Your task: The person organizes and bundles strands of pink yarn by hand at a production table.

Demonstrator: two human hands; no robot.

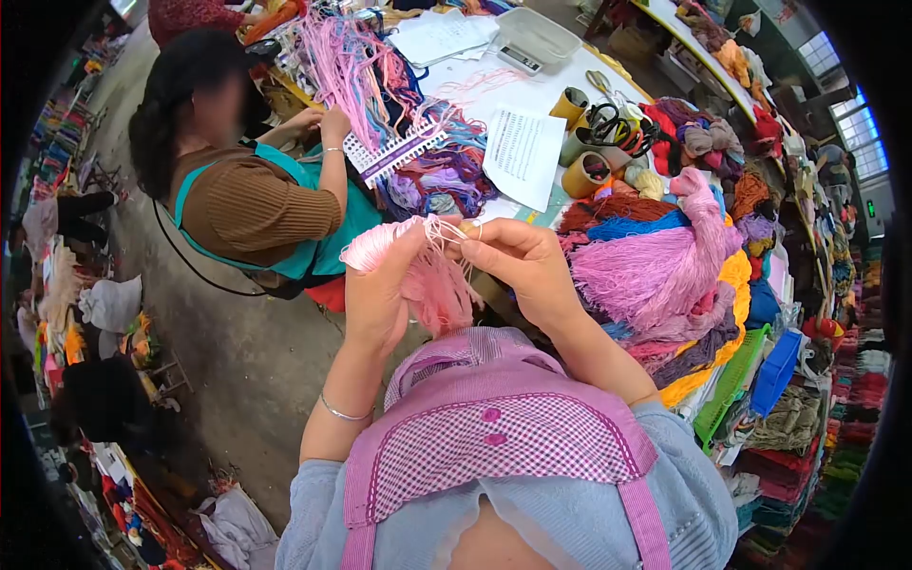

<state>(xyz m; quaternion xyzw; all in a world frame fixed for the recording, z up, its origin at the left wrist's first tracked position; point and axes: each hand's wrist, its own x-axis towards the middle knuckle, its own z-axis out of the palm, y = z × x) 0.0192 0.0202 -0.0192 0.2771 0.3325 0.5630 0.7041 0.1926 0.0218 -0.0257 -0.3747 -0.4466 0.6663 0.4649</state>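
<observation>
A bundle of pale pink thread (439, 293) hangs in front of my chest. My left hand (382, 285) is closed around its upper part, with a lighter loop of strands lying over the back of the hand. Close beside it, my right hand (521, 264) pinches a few strands drawn from the top of the bundle between thumb and forefinger. The fingertips of both hands nearly meet there. Part of the thread is hidden behind my left hand and fingers.
A co-worker (247, 204) sits at my left, hands on threads at the table. Ahead lie a printed sheet (522, 152), a plastic tray (540, 36), scissors (598, 82) and cardboard tubes (584, 174). Colored yarn skeins (646, 271) pile up at right, near a blue basket (776, 372).
</observation>
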